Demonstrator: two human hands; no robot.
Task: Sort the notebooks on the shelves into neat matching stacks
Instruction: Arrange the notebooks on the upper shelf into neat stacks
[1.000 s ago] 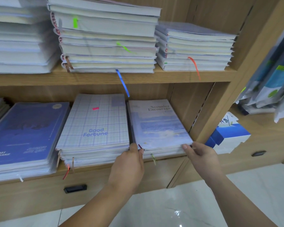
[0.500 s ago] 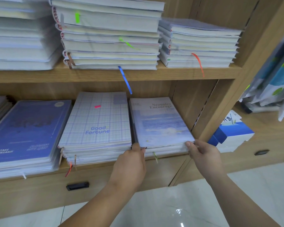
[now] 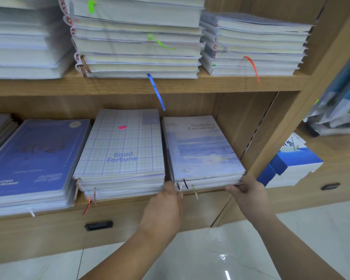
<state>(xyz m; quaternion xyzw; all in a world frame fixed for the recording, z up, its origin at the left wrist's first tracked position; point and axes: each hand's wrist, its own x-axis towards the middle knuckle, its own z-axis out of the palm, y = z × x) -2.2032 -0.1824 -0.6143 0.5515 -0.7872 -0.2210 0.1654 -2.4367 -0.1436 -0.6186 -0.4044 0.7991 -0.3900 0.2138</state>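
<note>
On the lower shelf (image 3: 129, 201) lies a short stack of pale blue "Encourage" notebooks (image 3: 202, 150) at the right end. My left hand (image 3: 164, 209) grips its front left corner, the thumb up against the stack's edge. My right hand (image 3: 249, 195) holds the front right corner, fingers curled under the bottom notebooks. To the left sits a stack of checked "Good Fortune" notebooks (image 3: 123, 146), and further left a dark blue stack (image 3: 32, 158).
The upper shelf (image 3: 170, 83) carries three tall stacks of white-edged notebooks with coloured ribbons hanging down. A wooden divider (image 3: 271, 126) stands right of the pale blue stack. Blue and white boxes (image 3: 291, 164) sit on a low cabinet at right. A drawer handle (image 3: 98, 225) lies below.
The pale blue stack has slid slightly back and squared up on the shelf. Both hands keep their hold on its front corners; the view has shifted a little.
</note>
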